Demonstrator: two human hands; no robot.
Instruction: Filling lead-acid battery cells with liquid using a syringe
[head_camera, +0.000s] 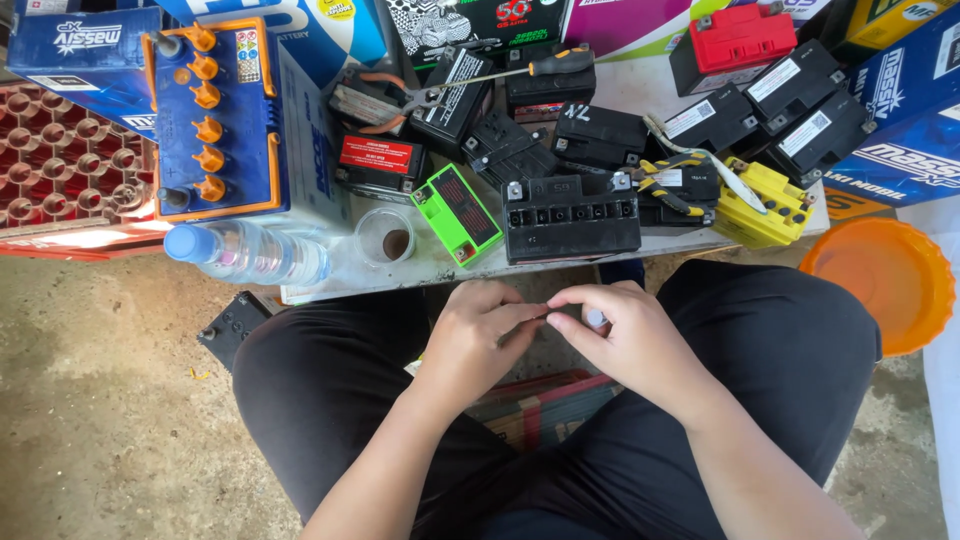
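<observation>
Left hand (478, 335) and right hand (618, 335) are pinching a small whitish object (595, 319) together, fingertips narrow, above lap; black rectangular battery (570, 218) and green red-labelled battery (458, 213) sitting just beyond.

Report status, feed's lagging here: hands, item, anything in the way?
Left hand and right hand pinching one small item. Black battery ahead, apart.

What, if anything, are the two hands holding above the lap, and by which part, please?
The left hand and right hand pinch a very small thing between their fingertips. A small pale piece shows inside the right hand. What either is cannot be told.
</observation>
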